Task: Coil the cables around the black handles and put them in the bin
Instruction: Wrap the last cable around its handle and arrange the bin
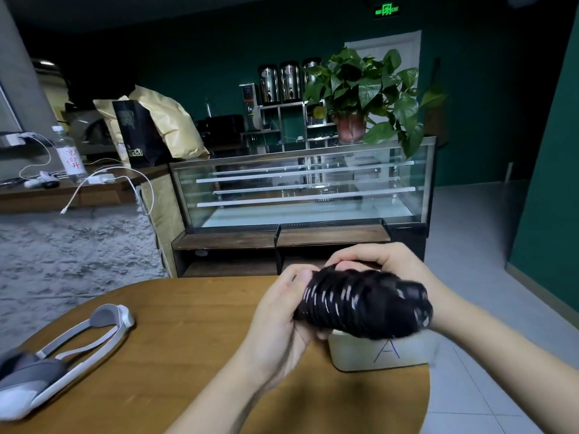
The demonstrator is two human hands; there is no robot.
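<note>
Holding the coiled cable bundle point(363, 303) above the bin point(380, 353) marked A, left hand point(282, 311) and right hand point(380, 260) both clenched round it: keep the wraps pinched tight, tuck the loose end, then lower it straight in.

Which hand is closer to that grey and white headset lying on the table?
Left. The left hand grips the cable bundle's end facing the headset; the right hand holds its far side.

The coil point(363, 303) is motion-blurred, and its handle is hidden under the windings. It covers most of the bin point(382, 352). The headset point(59, 355) runs off the left edge.
</note>
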